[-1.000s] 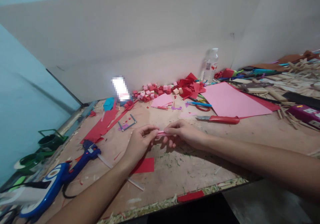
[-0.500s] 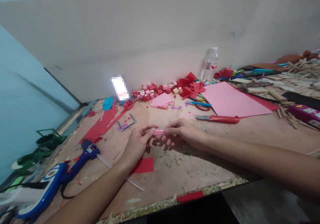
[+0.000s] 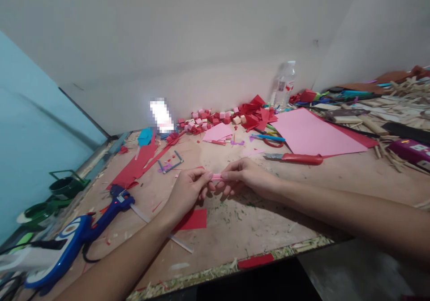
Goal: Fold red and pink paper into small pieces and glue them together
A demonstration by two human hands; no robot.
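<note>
A small folded strip of pink paper (image 3: 217,177) is stretched between my two hands above the middle of the table. My left hand (image 3: 191,185) pinches its left end between thumb and fingers. At the other end, the thumb and fingers of my right hand (image 3: 243,177) are closed on it. My fingers cover much of the strip. Below my left wrist lies a red paper rectangle (image 3: 193,219). Beyond my hands are a red-handled knife (image 3: 298,158) and a small frame of dark sticks (image 3: 173,164).
A blue glue gun (image 3: 112,209) with its stick lies at the left. Small pink and red paper cubes (image 3: 201,122) are heaped along the wall, beside a plastic bottle (image 3: 284,86). Pink sheets (image 3: 319,133), scissors (image 3: 273,143) and wood scraps (image 3: 399,113) lie to the right.
My left hand has shifted slightly right, nearer to my right hand, so less of the pink strip shows between them. The view has moved a little.
</note>
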